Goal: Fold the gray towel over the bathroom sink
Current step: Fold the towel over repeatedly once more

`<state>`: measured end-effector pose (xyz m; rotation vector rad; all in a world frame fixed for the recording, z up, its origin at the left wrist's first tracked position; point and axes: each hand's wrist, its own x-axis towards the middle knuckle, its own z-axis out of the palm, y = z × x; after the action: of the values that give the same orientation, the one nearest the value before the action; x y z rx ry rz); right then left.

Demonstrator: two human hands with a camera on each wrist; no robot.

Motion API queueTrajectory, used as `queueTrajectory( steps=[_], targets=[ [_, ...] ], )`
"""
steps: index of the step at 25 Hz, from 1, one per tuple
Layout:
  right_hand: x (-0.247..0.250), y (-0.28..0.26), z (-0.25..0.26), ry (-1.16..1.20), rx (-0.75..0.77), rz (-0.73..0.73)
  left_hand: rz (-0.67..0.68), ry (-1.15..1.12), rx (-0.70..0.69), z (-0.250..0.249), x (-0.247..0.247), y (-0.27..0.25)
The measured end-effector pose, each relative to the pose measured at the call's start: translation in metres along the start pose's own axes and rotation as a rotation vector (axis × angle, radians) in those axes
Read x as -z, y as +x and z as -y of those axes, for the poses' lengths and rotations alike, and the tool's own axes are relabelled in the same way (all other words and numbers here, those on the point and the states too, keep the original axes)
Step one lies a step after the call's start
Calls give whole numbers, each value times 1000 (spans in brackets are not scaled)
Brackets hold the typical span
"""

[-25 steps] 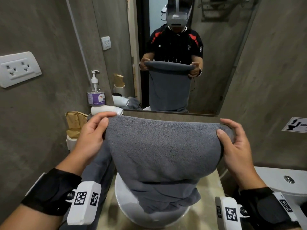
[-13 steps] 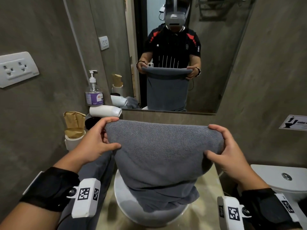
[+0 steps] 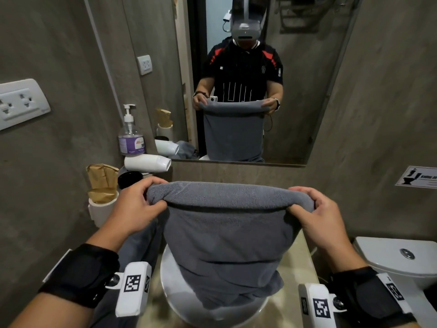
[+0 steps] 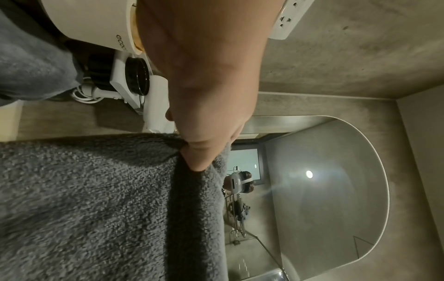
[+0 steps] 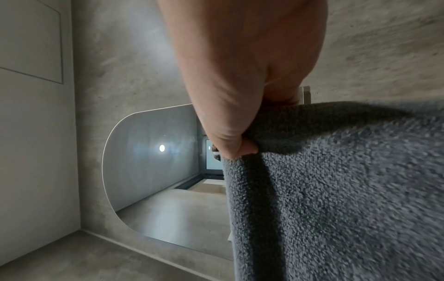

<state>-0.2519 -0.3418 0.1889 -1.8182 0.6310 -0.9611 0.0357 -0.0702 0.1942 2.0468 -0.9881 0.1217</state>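
The gray towel hangs doubled over from a folded top edge, held up above the round white sink. Its bunched lower end lies in the basin. My left hand pinches the top left corner of the fold, thumb in front, fingers behind. My right hand pinches the top right corner the same way. In the left wrist view the left hand's thumb presses into the towel. In the right wrist view the right hand's thumb clamps the towel edge.
A soap pump bottle, a white hair dryer and a cup of brown paper crowd the counter's left. More gray cloth hangs at the left of the sink. A toilet tank stands at the right. The mirror is straight ahead.
Both hands have come lower and closer together with the towel. The top edge now rolls forward over the thumbs, making a folded lip.
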Motion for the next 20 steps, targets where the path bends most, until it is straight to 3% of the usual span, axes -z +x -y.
queueTrajectory(
  steps=[5,8,13,17,20],
  targets=[
    [8,3,6,-94,23,-28,-29,34,-88,-4,9,1],
    [10,3,10,-48,0,20,30,-164,-11,-9,6,1],
    [8,2,9,131,2,-35,-50,-417,70,-14,-1,0],
    [11,5,9,96,82,-69,-64,-470,59,-20,2,0],
    [11,5,11,41,202,-131,-107,-406,-49,-25,3,0]
  ],
)
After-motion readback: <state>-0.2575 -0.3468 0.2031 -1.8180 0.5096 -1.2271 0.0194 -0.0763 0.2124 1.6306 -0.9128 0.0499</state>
